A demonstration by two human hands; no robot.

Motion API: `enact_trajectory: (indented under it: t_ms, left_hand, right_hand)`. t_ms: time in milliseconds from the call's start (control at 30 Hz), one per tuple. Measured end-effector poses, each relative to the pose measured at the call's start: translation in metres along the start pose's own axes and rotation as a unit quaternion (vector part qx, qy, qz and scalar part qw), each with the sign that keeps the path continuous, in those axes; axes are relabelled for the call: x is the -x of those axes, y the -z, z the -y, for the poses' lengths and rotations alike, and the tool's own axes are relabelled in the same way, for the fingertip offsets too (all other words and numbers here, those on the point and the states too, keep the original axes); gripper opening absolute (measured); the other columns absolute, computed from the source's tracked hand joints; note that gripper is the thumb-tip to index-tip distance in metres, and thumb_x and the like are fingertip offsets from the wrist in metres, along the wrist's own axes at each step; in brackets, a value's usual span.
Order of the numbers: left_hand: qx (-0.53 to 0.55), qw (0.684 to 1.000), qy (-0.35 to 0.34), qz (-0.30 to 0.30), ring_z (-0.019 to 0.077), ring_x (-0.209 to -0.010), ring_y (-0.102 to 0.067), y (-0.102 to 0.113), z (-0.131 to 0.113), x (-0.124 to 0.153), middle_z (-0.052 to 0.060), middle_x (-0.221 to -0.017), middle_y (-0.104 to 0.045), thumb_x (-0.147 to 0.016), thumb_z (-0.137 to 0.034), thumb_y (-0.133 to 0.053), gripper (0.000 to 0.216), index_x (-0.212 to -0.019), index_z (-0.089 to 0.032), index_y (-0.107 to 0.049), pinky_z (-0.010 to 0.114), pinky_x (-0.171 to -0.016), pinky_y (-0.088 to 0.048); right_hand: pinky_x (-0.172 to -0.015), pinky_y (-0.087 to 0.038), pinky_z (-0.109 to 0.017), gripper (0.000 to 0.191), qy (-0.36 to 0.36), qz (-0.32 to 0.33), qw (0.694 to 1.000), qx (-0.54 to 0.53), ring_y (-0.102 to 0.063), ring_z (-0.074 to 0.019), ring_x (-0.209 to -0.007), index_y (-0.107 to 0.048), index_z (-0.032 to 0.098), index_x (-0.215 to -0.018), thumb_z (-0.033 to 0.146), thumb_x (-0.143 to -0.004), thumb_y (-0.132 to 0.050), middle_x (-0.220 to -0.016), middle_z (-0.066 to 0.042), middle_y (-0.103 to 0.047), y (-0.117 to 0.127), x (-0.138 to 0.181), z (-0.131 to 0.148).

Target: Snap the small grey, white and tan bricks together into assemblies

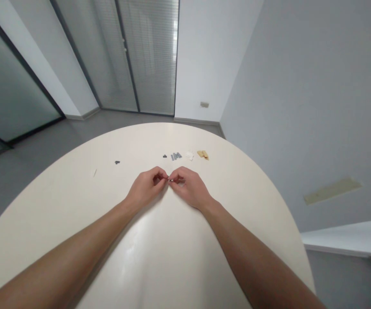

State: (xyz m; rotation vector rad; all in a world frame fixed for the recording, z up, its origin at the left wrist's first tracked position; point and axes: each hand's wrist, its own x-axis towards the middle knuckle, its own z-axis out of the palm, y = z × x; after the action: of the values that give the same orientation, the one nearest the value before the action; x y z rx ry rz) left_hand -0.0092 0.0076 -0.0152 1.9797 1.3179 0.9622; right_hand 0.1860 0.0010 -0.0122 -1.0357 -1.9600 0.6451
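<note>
Left hand (147,185) and right hand (188,186) both pinch a tiny part (170,180) just over the surface (76,206), so one slip could probably ping it among the loose pieces (175,156) behind.

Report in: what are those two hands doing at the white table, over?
Left hand and right hand meet fingertip to fingertip, pinching one tiny piece over the table. Grey pieces, white pieces, tan pieces lie beyond, untouched.

Both hands meet at the middle of the desk (76,206). Behind them lies a row of small pieces (176,156), with one stray piece (117,162) off to the left.
</note>
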Motion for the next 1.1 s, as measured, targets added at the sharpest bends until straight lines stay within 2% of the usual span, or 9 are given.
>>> enact_trajectory:
  t_ms: [1100]
  left_hand:
    - [-0.002,1.000,0.004,0.004,0.0151,-0.072,-0.061,0.0004,-0.0031,0.0003,-0.001,-0.081,-0.069,-0.086,-0.025,-0.059,0.009,-0.092,-0.021,-0.065,0.028,-0.066,-0.044]
  right_hand:
    - [-0.076,-0.048,-0.028,0.005,-0.033,0.016,0.999,0.012,-0.065,-0.0129,-0.078,-0.067,0.022,-0.094,0.020,-0.089,-0.066,-0.092,0.000,-0.069,0.0023,-0.0012,0.0083]
